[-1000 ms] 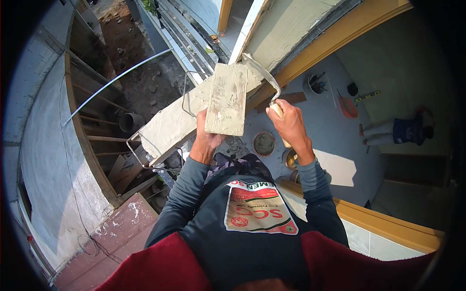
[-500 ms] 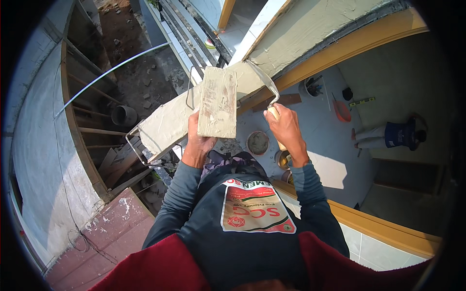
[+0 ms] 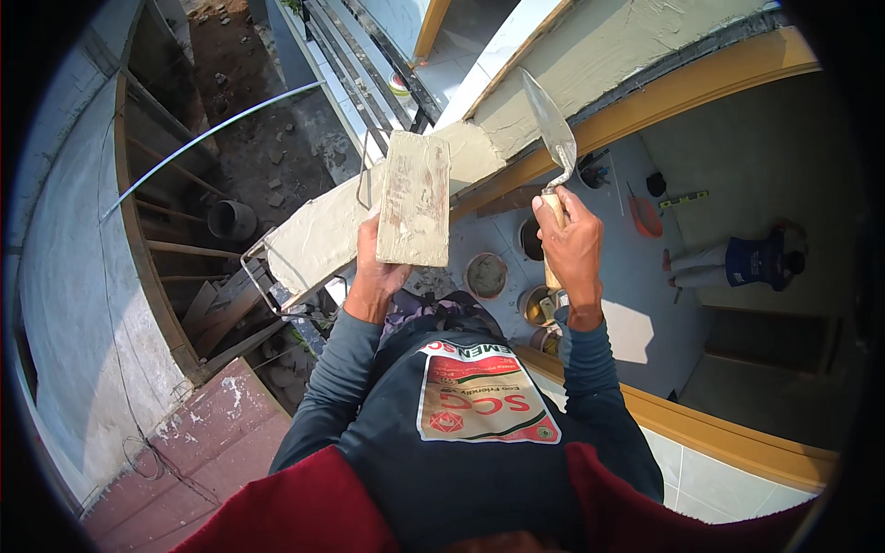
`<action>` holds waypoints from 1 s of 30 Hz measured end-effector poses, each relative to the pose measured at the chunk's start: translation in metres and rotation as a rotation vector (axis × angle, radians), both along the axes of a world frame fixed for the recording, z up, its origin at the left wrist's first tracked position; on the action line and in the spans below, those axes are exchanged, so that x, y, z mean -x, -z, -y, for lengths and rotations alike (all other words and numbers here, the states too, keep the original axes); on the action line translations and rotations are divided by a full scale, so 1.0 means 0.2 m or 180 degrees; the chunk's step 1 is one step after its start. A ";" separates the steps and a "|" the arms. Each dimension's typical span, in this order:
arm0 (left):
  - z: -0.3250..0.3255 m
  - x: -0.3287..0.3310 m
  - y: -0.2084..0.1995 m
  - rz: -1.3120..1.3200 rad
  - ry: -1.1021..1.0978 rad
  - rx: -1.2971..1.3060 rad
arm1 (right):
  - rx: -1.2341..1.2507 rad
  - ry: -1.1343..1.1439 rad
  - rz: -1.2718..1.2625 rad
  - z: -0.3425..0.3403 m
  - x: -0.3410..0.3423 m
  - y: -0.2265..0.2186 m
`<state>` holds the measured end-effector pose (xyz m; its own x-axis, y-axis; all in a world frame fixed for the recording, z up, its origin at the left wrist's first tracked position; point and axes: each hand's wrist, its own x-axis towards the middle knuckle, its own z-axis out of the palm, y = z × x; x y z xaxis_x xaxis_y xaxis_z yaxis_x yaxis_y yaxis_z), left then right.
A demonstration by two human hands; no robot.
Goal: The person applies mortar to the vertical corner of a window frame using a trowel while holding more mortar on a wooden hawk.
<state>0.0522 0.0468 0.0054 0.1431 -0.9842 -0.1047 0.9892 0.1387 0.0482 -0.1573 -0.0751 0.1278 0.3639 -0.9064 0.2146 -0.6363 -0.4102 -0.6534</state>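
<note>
My left hand (image 3: pixel 379 272) is closed round a plastering float (image 3: pixel 413 198), a rectangular board smeared with pale mortar; its handle underneath is hidden. In my right hand (image 3: pixel 572 241) is a pointed trowel (image 3: pixel 554 124), gripped by its wooden handle with the metal blade pointing up and away. The blade is over the edge of the mortar-covered wall top (image 3: pixel 613 64); I cannot tell whether it touches. Under the float runs a lower stretch of plastered ledge (image 3: pixel 318 230), with bent metal clamps (image 3: pixel 267 276) round it.
Buckets (image 3: pixel 486 275), one with grey mortar, stand on the floor below. An orange frame (image 3: pixel 728 433) edges the opening on the right. Another person (image 3: pixel 751 263) is in the room below, near a spirit level (image 3: pixel 684 198). A pale pipe (image 3: pixel 207 138) crosses the gap at left.
My right hand has moved right and slightly down with the trowel, whose blade has swung off the mortar beside the float to point farther up. The float has stayed nearly still.
</note>
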 end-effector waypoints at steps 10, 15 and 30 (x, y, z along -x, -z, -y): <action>0.01 0.00 -0.02 0.0262 -0.0168 -0.0161 | -0.0367 -0.0402 -0.0853 0.03 -0.08 0.02; 0.00 0.02 -0.02 0.0307 -0.0203 -0.0137 | -0.0221 -0.0453 -0.1131 0.08 -0.11 0.07; 0.01 0.00 -0.04 0.0127 -0.0174 0.0028 | -0.0748 0.0065 -0.0509 0.01 -0.08 -0.25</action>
<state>0.0515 0.0444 0.0144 0.2004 -0.9756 -0.0893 0.9774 0.1929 0.0860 -0.1405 -0.0771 0.1785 0.3575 -0.9319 -0.0610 -0.7454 -0.2454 -0.6198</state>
